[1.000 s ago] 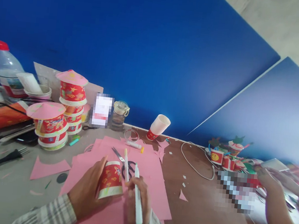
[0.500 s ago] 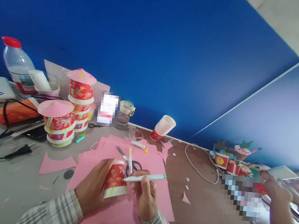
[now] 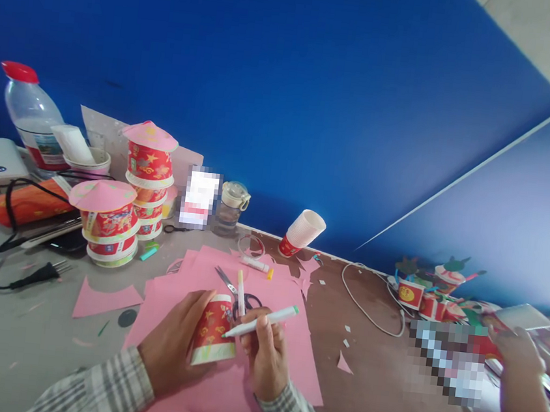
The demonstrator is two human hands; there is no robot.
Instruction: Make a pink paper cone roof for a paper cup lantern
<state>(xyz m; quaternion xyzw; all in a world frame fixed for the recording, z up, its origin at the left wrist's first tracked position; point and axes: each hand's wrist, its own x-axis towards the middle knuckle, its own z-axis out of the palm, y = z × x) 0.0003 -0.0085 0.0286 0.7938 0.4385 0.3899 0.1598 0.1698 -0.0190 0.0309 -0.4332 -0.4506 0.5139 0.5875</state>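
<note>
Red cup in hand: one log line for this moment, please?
left hand: holds red cup | right hand: holds marker, tip at cup, contact unclear | below: pink paper | nearby: scissors

Paper, plastic, metal, cloth

The held cup (image 3: 210, 331) looks like smooth printed paper; the pink sheets (image 3: 298, 369) are matt paper. The green marker (image 3: 265, 320) looks like smooth plastic. The scissors (image 3: 226, 279) pair shiny metal blades with plastic handles. The bottle (image 3: 33, 116) is glossy plastic, the plug (image 3: 33, 277) plastic with metal prongs. The partition (image 3: 266, 100) looks smooth. The sleeves (image 3: 106, 382) are woven cloth.
</note>
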